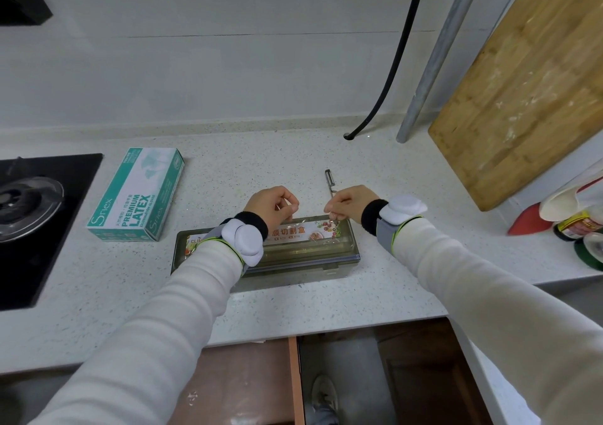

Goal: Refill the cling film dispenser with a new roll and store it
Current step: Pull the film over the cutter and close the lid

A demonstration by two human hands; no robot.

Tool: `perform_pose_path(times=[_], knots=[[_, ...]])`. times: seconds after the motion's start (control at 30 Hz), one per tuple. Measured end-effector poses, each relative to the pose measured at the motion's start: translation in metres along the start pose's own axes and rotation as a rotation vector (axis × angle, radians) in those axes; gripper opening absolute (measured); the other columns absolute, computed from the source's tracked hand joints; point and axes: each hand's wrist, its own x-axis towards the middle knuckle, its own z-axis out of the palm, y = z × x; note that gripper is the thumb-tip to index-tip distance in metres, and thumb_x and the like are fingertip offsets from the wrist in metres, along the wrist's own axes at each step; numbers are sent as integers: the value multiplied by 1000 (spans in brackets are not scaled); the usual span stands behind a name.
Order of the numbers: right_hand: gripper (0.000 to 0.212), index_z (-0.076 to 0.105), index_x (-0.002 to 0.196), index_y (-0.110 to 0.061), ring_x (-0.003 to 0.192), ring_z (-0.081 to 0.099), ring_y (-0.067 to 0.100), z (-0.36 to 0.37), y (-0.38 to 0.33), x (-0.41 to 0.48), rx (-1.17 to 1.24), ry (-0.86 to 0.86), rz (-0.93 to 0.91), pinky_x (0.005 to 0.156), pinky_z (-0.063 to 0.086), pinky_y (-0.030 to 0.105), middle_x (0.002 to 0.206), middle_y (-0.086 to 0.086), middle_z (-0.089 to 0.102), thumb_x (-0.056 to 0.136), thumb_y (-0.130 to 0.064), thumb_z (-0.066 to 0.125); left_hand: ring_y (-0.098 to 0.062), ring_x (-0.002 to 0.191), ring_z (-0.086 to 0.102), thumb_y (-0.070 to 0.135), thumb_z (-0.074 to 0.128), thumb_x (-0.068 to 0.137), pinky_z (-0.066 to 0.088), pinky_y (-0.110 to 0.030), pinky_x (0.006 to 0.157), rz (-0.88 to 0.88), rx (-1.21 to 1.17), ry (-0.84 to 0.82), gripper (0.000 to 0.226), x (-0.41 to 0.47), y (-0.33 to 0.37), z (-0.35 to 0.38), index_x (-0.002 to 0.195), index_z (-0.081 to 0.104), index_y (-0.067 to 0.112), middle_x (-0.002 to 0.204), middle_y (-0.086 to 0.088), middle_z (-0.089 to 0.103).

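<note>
Dispenser (293, 255) flat on surface (326, 307), near front edge; can't tell lid state; left grip (272, 207) and right grip (350, 204) each pinching film (306, 221) edge over its far side; my worries: uneven pull skews or tears film; slack film clings back on itself; hard tug drags light dispenser; peeler (330, 180) just behind right grip may snag film.

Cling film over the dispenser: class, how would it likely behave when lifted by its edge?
Probably floppy: the cling film is held spread by the left hand and right hand pinching it. Likely very light, being thin enough to show the dispenser label through it.
</note>
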Motion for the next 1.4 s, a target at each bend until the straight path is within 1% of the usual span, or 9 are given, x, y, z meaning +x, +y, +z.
perform_pose_path(times=[0.13, 0.3, 0.57, 0.87, 1.07, 1.13, 1.2, 1.27, 1.4], knots=[[19, 74, 95, -2, 59, 51, 13, 0, 1, 2, -29, 16, 7, 72, 47, 28, 74, 9, 65, 86, -14, 63, -5, 67, 50, 35, 67, 83, 39, -17, 59, 2, 162, -60, 20, 1, -11, -12, 99, 61, 23, 72, 14, 54], [20, 73, 98, -2, 66, 55, 16, 3, -1, 6, -24, 22, 12, 84, 52, 33, 75, 8, 65, 85, -15, 66, -11, 76, 51, 37, 70, 80, 39, -20, 61, -41, 316, -70, 25, -6, -30, -34, 100, 64, 22, 79, 9, 57], [17, 72, 96, -3, 57, 51, 5, 7, -10, 4, -22, 51, 0, 58, 44, 12, 66, -7, 60, 84, -14, 67, -14, 77, 53, 21, 66, 83, 47, -27, 72, -116, 384, -20, 16, -24, -55, -62, 98, 67, 18, 83, 3, 61], [17, 71, 99, 0, 57, 50, 6, 10, -16, -9, -10, 94, 1, 58, 43, 13, 67, -5, 59, 88, -10, 63, -14, 78, 54, 5, 56, 88, 45, -24, 72, -148, 362, 96, 16, -41, -70, -77, 94, 69, 14, 97, -5, 69], [13, 72, 92, -7, 60, 50, 11, 12, -15, -13, -61, 184, 42, 69, 42, 24, 63, -8, 56, 86, -15, 65, -26, 91, 62, 6, 51, 92, 48, -29, 78, -210, 291, 250, 19, -54, -74, -78, 103, 65, 12, 102, -9, 68], [19, 72, 98, -6, 68, 56, 15, 14, -15, -12, -79, 189, 71, 75, 44, 25, 76, -1, 66, 87, -19, 64, -28, 92, 62, 6, 51, 92, 50, -32, 80, -235, 281, 256, 20, -60, -80, -79, 107, 62, 10, 105, -10, 67], [25, 70, 106, -6, 94, 62, 26, 14, -14, -12, -151, 177, 111, 87, 47, 30, 105, 10, 69, 89, -22, 61, -29, 97, 61, 5, 53, 91, 49, -33, 84, -264, 288, 239, 22, -65, -85, -79, 112, 60, 9, 110, -12, 65], [32, 63, 118, -7, 112, 57, 30, 16, -15, -11, -239, 174, 150, 96, 44, 33, 125, 13, 61, 92, -23, 56, -30, 106, 58, 6, 56, 90, 47, -36, 91, -302, 297, 248, 30, -70, -92, -79, 120, 55, 7, 118, -13, 62], [51, 41, 138, -13, 122, 47, 36, 23, -19, -13, -414, 339, 258, 101, 39, 39, 138, 17, 41, 92, -33, 52, -33, 124, 46, 11, 59, 90, 39, -41, 105, -404, 264, 344, 52, -76, -104, -81, 137, 38, 4, 135, -18, 48]])
